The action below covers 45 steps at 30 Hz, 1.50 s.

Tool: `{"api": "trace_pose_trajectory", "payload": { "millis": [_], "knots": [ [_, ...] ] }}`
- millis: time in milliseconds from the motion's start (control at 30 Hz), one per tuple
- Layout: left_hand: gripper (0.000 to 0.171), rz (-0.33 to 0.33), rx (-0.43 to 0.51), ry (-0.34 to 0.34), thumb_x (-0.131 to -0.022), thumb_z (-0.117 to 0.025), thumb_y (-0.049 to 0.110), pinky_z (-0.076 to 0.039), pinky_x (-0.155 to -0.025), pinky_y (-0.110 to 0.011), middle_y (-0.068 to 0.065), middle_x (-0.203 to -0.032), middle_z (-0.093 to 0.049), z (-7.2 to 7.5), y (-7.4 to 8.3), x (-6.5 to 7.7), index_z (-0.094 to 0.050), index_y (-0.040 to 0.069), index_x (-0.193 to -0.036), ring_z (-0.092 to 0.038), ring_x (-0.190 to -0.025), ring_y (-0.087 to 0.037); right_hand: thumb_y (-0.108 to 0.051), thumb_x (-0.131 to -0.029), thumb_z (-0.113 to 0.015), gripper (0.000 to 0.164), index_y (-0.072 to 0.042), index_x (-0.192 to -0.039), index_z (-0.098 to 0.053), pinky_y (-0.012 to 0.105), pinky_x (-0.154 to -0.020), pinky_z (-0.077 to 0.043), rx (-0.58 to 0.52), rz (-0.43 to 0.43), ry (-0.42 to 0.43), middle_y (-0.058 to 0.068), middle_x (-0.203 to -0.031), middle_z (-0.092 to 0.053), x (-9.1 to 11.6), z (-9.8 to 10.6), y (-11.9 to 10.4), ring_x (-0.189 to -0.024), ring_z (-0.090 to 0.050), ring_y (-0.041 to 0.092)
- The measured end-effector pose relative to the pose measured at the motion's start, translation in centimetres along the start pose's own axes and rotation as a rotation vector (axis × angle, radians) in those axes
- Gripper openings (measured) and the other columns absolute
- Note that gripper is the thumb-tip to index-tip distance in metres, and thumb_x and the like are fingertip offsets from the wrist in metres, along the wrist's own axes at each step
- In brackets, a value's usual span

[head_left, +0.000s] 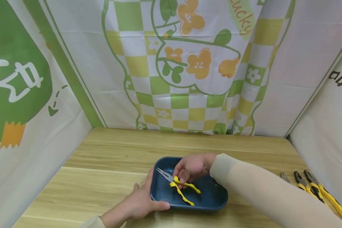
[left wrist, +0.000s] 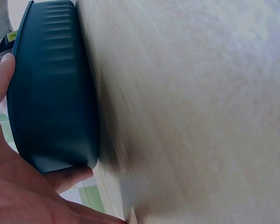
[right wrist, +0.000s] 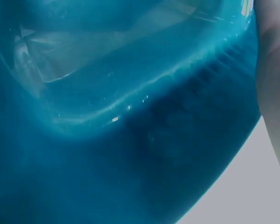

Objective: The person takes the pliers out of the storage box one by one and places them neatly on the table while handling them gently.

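Note:
A dark blue rectangular tub [head_left: 208, 198] stands on the wooden table. Inside it, my right hand [head_left: 192, 167] pinches long-nose pliers [head_left: 175, 183] near the top of their yellow handles. The pliers' handles are spread and their tips point toward the tub's far left corner. My left hand [head_left: 141, 199] rests against the tub's near left corner. Its thumb lies along the front rim and a finger along the left wall. In the left wrist view, that thumb [left wrist: 2, 77] touches the rim. The right wrist view shows the tub's glossy inside [right wrist: 107, 107], but the pliers are not visible there.
Several more pliers [head_left: 316, 186] with yellow and black handles lie at the table's right side, partly below my right sleeve [head_left: 262, 186]. Printed cloth [head_left: 185, 110] hangs behind the wooden table [head_left: 102, 183] and on both sides of it.

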<state>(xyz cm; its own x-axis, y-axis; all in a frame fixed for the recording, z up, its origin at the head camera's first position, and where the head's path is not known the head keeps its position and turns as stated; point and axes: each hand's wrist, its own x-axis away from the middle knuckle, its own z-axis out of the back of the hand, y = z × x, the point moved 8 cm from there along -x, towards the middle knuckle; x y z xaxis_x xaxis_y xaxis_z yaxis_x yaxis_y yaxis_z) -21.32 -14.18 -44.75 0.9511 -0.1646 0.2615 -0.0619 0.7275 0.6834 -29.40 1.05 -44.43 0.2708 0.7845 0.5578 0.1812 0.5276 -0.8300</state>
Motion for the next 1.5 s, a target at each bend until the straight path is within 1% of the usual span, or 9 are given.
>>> {"api": "trace_pose_trajectory", "payload": {
  "millis": [100, 300, 467, 600, 767, 1000, 1233, 1333, 1500],
  "knots": [
    [0.137, -0.010, 0.010, 0.006, -0.066, -0.086, 0.061, -0.028, -0.096, -0.075, -0.032, -0.148, -0.038, 0.0, 0.1, 0.1, 0.000, 0.010, -0.161, -0.012, -0.132, -0.069, 0.004, -0.094, -0.061, 0.021, 0.003, -0.115, -0.065, 0.040, -0.089, -0.053, -0.008, 0.011, -0.008, 0.016, -0.100, -0.070, 0.2, 0.1, -0.3, -0.090, -0.066, 0.023],
    [0.139, 0.006, 0.015, 0.000, -0.065, -0.086, 0.063, -0.026, -0.096, -0.076, -0.031, -0.149, -0.038, 0.1, 0.0, 0.1, 0.000, 0.012, -0.161, -0.011, -0.133, -0.068, 0.005, -0.095, -0.060, 0.021, 0.004, -0.116, -0.063, 0.040, -0.090, -0.052, -0.028, 0.035, 0.004, 0.016, -0.101, -0.070, 0.6, 0.3, -0.8, -0.091, -0.066, 0.023],
    [0.139, 0.026, 0.014, -0.008, -0.064, -0.085, 0.064, -0.026, -0.095, -0.077, -0.031, -0.150, -0.037, 0.0, -0.1, 0.0, 0.001, 0.015, -0.161, -0.010, -0.134, -0.067, 0.006, -0.096, -0.058, 0.022, 0.005, -0.118, -0.062, 0.042, -0.091, -0.051, -0.059, 0.088, 0.020, 0.015, -0.101, -0.070, 1.1, 0.8, -1.2, -0.091, -0.066, 0.023],
    [0.138, 0.022, 0.018, 0.000, -0.064, -0.086, 0.063, -0.025, -0.096, -0.076, -0.031, -0.149, -0.037, 0.1, -0.1, 0.0, 0.000, 0.015, -0.161, -0.010, -0.134, -0.067, 0.006, -0.097, -0.057, 0.022, 0.006, -0.119, -0.062, 0.042, -0.091, -0.050, -0.068, 0.133, 0.025, 0.015, -0.101, -0.070, 1.7, 1.3, -1.4, -0.091, -0.065, 0.024],
    [0.138, 0.019, 0.013, 0.007, -0.064, -0.086, 0.063, -0.024, -0.096, -0.076, -0.031, -0.149, -0.037, 0.1, -0.1, 0.0, 0.000, 0.016, -0.161, -0.010, -0.134, -0.067, 0.004, -0.096, -0.059, 0.023, 0.005, -0.119, -0.062, 0.043, -0.092, -0.051, -0.080, 0.159, 0.078, 0.018, -0.104, -0.069, 2.4, 2.0, -1.4, -0.094, -0.065, 0.026],
    [0.137, 0.025, 0.014, 0.011, -0.065, -0.086, 0.062, -0.025, -0.096, -0.076, -0.032, -0.149, -0.037, 0.1, -0.1, 0.1, 0.000, 0.016, -0.162, -0.010, -0.135, -0.066, 0.007, -0.097, -0.056, 0.023, 0.009, -0.120, -0.057, 0.045, -0.091, -0.051, -0.154, 0.208, 0.176, 0.020, -0.105, -0.068, 3.8, 2.8, -1.4, -0.097, -0.066, 0.029],
    [0.138, 0.007, 0.012, 0.027, -0.064, -0.087, 0.061, -0.026, -0.097, -0.075, -0.032, -0.147, -0.039, 0.1, 0.2, 0.3, -0.002, 0.015, -0.162, -0.010, -0.135, -0.066, 0.007, -0.098, -0.053, 0.024, 0.011, -0.122, -0.056, 0.048, -0.096, -0.047, -0.207, 0.274, 0.219, 0.017, -0.105, -0.066, 5.3, 3.6, -1.4, -0.098, -0.064, 0.030],
    [0.138, 0.011, 0.007, 0.026, -0.064, -0.087, 0.061, -0.027, -0.097, -0.075, -0.033, -0.147, -0.040, 0.2, 0.1, 0.3, -0.002, 0.014, -0.161, -0.010, -0.135, -0.066, 0.008, -0.098, -0.053, 0.027, 0.013, -0.125, -0.053, 0.051, -0.099, -0.045, -0.241, 0.299, 0.249, 0.020, -0.107, -0.065, 6.1, 4.1, -1.2, -0.101, -0.064, 0.033],
    [0.138, 0.021, -0.001, 0.022, -0.064, -0.086, 0.062, -0.029, -0.096, -0.074, -0.033, -0.146, -0.039, 0.1, 0.1, 0.3, -0.001, 0.014, -0.161, -0.010, -0.137, -0.064, 0.006, -0.100, -0.052, 0.029, 0.014, -0.128, -0.048, 0.050, -0.099, -0.044, -0.295, 0.339, 0.303, 0.022, -0.112, -0.065, 7.4, 4.9, -0.4, -0.102, -0.064, 0.033]
  ]
}}
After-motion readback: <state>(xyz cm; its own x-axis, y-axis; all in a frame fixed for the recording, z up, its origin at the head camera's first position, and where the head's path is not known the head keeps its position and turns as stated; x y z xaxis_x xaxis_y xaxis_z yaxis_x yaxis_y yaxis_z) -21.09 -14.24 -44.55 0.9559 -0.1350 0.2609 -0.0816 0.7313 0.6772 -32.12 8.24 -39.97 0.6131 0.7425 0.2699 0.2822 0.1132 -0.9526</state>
